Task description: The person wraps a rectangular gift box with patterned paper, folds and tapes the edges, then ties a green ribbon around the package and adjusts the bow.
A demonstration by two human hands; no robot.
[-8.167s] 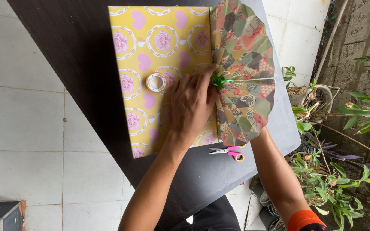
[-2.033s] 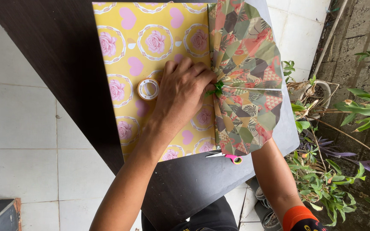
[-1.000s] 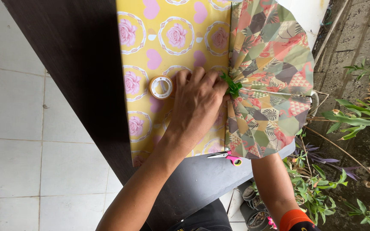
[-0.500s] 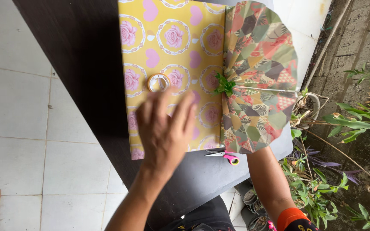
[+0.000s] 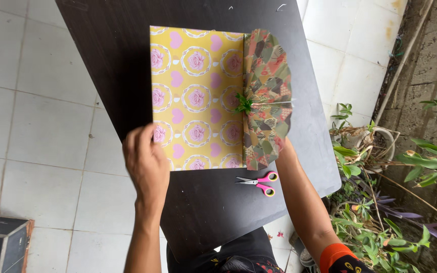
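A: Where does the left hand (image 5: 146,161) sit?

B: It hovers over the lower left corner of the yellow box (image 5: 197,97), back of the hand toward the camera, fingers loosely curled. Whether it grips anything I cannot tell; the palm side is hidden.

A: And the right hand?

B: Tucked behind the paper fan (image 5: 268,99), so only the forearm shows, running up from an orange cuff. Clenched or released, I cannot tell. By its place it seems to steady the fan's lower edge from underneath.

A: Where is the box against the hands?

B: It lies flat on the dark bench (image 5: 102,60), between the 2 hands: its near left corner under the left hand, its right edge under the fan, just above the right wrist.

A: How far along does the wrapping look?

B: Judging by what shows, well on. The box is fully covered in yellow paper with pink roses and hearts, no bare card visible. The pleated fan is spread into a half circle along the right edge, and 1 green bow (image 5: 243,102) sits at its centre, above and left of the right wrist.

A: What is left?

B: Little, I would say; perhaps fixing the fan down, since a hand is on it. Any tape seams are too small to tell.

A: Tools?

B: 1 pair of pink scissors (image 5: 259,181) lies shut on the bench, just left of the right forearm, well right of the left wrist
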